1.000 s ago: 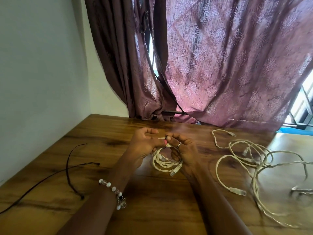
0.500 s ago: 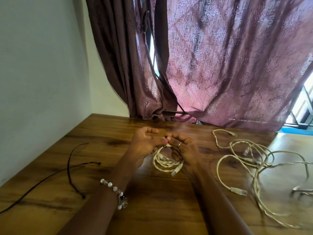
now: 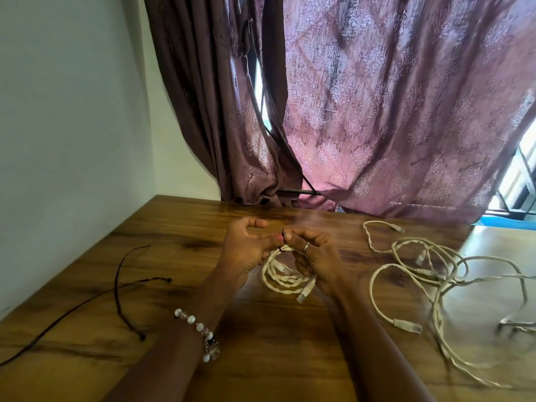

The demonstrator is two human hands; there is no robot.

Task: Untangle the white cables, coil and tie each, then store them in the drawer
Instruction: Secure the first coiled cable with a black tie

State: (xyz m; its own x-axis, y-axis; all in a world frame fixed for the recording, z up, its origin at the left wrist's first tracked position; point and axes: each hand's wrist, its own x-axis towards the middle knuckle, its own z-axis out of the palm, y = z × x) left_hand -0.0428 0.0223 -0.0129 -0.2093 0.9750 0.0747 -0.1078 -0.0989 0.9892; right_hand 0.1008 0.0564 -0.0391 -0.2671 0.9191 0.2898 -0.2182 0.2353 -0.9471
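Hands meet at the centre of the frame, just above the wooden tabletop (image 3: 261, 358), both working the top of a coiled white cable (image 3: 285, 281). Left hand (image 3: 246, 250) pinches the top of the coil with its thumb against the loops, index finger curled above and free. Right hand (image 3: 311, 252), a ring on one finger, has its fingertips pinched on a thin dark tie (image 3: 282, 240) that wraps the coil's top edge, one short end sticking up. The coil is a small round bundle of several cream-white twisted loops, hanging from the fingers with its lower edge at or near the wood; one clear plug (image 3: 304, 293) pokes out at the lower right, another shows inside the ring. A beaded bracelet (image 3: 200, 329) sits on the left wrist. Right of centre, well apart, a loose tangle of white cables (image 3: 429, 274) sprawls over the tabletop, plugs scattered through it. Lower left, thin dark cords (image 3: 119, 285) lie on the wood.
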